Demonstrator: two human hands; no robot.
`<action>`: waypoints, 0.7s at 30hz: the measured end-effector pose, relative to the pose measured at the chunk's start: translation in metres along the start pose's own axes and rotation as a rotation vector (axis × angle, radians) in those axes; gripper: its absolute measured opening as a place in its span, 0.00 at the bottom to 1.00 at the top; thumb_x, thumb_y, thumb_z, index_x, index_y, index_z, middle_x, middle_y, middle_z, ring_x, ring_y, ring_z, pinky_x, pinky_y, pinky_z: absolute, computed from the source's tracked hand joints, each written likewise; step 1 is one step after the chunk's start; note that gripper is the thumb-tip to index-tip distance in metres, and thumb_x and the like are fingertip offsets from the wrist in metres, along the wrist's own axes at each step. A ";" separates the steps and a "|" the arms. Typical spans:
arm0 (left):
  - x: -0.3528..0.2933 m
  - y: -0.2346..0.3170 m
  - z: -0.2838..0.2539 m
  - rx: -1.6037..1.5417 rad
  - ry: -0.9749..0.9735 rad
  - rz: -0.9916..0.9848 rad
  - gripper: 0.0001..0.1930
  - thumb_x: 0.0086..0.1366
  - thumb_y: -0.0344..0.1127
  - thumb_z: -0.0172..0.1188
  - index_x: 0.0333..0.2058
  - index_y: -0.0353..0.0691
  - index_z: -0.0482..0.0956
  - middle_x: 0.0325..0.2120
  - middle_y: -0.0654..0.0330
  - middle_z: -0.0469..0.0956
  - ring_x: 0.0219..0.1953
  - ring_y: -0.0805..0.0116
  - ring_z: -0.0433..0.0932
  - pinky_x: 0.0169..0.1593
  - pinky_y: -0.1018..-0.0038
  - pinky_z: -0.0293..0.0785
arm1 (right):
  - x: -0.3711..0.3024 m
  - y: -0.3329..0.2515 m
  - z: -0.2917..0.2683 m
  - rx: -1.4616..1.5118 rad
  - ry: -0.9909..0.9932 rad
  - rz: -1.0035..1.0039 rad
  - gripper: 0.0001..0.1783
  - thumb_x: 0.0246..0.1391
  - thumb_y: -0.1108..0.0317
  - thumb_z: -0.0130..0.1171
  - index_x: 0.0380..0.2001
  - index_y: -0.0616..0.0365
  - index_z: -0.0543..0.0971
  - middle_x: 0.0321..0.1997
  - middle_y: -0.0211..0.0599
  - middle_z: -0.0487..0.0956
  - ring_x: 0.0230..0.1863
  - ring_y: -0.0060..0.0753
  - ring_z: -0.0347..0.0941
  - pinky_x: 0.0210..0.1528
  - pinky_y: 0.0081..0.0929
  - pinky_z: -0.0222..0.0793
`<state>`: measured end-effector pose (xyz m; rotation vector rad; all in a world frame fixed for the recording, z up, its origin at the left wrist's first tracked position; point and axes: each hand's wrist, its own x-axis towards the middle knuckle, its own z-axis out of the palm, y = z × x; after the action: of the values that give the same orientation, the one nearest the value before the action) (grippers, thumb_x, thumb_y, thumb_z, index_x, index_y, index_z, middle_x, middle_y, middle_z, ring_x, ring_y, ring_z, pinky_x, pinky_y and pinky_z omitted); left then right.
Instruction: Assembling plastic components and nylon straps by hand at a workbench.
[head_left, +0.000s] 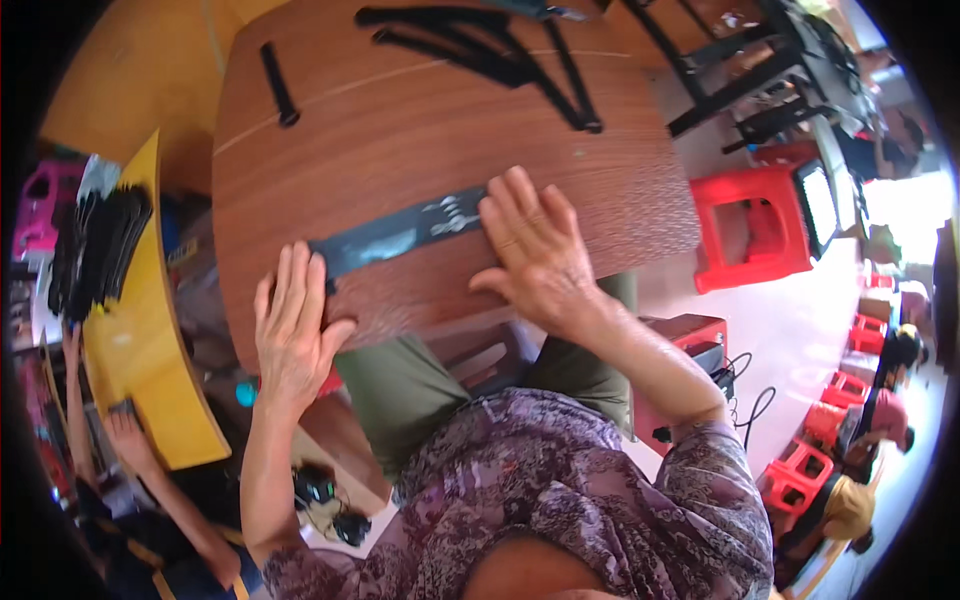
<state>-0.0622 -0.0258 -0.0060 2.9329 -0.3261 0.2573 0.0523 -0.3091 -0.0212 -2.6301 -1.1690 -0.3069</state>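
Observation:
A flat dark strip (385,237), glossy in its middle and with pale printing toward its right end, lies across the near part of the brown wood-grain table (400,160). My left hand (291,330) rests at the strip's left end, palm down, with its fingers stretched out. At the other end, my right hand (540,250) lies flat, its fingertips over the strip and its thumb pointing left. Neither hand is gripping anything. The strip's two ends are partly hidden under my fingers.
Several black straps (490,60) lie at the table's far side, and a short black strap (278,85) at the far left. A red stool (750,225) stands right of the table. To the left, a co-worker's hands are by a yellow table (150,370) with a black stack (100,245).

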 end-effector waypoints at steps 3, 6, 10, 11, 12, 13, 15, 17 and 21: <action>0.004 0.000 -0.002 -0.039 -0.015 -0.017 0.35 0.56 0.44 0.59 0.59 0.33 0.61 0.62 0.48 0.58 0.64 0.51 0.56 0.62 0.55 0.51 | 0.001 0.002 -0.006 0.076 0.065 0.000 0.35 0.47 0.50 0.59 0.51 0.67 0.70 0.59 0.52 0.66 0.66 0.51 0.53 0.62 0.47 0.48; 0.010 0.003 -0.009 -0.137 -0.022 -0.057 0.34 0.57 0.45 0.59 0.59 0.35 0.63 0.62 0.50 0.58 0.65 0.53 0.56 0.63 0.57 0.50 | -0.001 0.019 -0.009 0.162 0.157 0.073 0.28 0.47 0.58 0.61 0.48 0.65 0.72 0.55 0.51 0.70 0.63 0.50 0.59 0.56 0.45 0.54; 0.017 0.005 -0.017 -0.265 0.035 -0.174 0.32 0.58 0.43 0.61 0.58 0.35 0.65 0.61 0.51 0.61 0.61 0.54 0.62 0.61 0.62 0.56 | 0.007 0.053 -0.028 0.079 0.409 0.261 0.16 0.41 0.70 0.64 0.37 0.59 0.79 0.42 0.40 0.78 0.43 0.43 0.72 0.44 0.37 0.64; 0.019 0.001 -0.013 -0.315 0.089 -0.213 0.30 0.58 0.41 0.61 0.57 0.35 0.65 0.59 0.50 0.63 0.58 0.54 0.65 0.59 0.64 0.59 | 0.009 0.064 -0.029 0.076 0.412 0.262 0.16 0.41 0.70 0.64 0.37 0.59 0.79 0.42 0.40 0.78 0.43 0.43 0.72 0.44 0.37 0.64; 0.023 -0.002 -0.011 -0.366 0.142 -0.254 0.29 0.58 0.38 0.61 0.57 0.35 0.66 0.58 0.50 0.66 0.55 0.54 0.68 0.58 0.66 0.62 | 0.011 0.076 -0.028 0.026 0.442 0.285 0.15 0.40 0.71 0.64 0.36 0.58 0.79 0.38 0.38 0.78 0.39 0.42 0.71 0.42 0.36 0.64; 0.030 0.000 -0.012 -0.311 0.221 -0.210 0.23 0.58 0.34 0.60 0.52 0.35 0.72 0.51 0.51 0.73 0.48 0.55 0.73 0.53 0.68 0.66 | 0.013 0.085 -0.028 -0.015 0.469 0.302 0.13 0.40 0.72 0.64 0.34 0.57 0.80 0.34 0.35 0.78 0.36 0.42 0.70 0.40 0.36 0.64; 0.047 0.001 -0.016 -0.293 0.199 -0.175 0.20 0.57 0.33 0.60 0.49 0.35 0.74 0.48 0.52 0.75 0.46 0.56 0.74 0.51 0.68 0.67 | 0.015 0.098 -0.030 -0.041 0.482 0.264 0.13 0.39 0.74 0.63 0.33 0.55 0.80 0.31 0.34 0.75 0.35 0.41 0.68 0.39 0.36 0.62; 0.056 0.007 -0.027 -0.229 0.244 -0.133 0.10 0.56 0.29 0.59 0.39 0.36 0.78 0.37 0.56 0.79 0.40 0.57 0.75 0.46 0.67 0.68 | 0.020 0.097 -0.027 -0.062 0.493 0.190 0.13 0.38 0.75 0.62 0.32 0.55 0.79 0.29 0.33 0.73 0.34 0.41 0.66 0.37 0.36 0.60; 0.090 -0.026 -0.017 -0.149 0.264 -0.254 0.08 0.57 0.34 0.60 0.34 0.38 0.79 0.33 0.54 0.79 0.36 0.56 0.77 0.42 0.66 0.70 | 0.024 0.090 -0.027 -0.003 0.509 0.116 0.13 0.38 0.76 0.62 0.32 0.56 0.78 0.31 0.33 0.74 0.35 0.41 0.67 0.37 0.36 0.60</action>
<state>0.0279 -0.0153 0.0239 2.7113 0.0630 0.5481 0.1329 -0.3590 -0.0008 -2.3948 -0.8390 -0.8890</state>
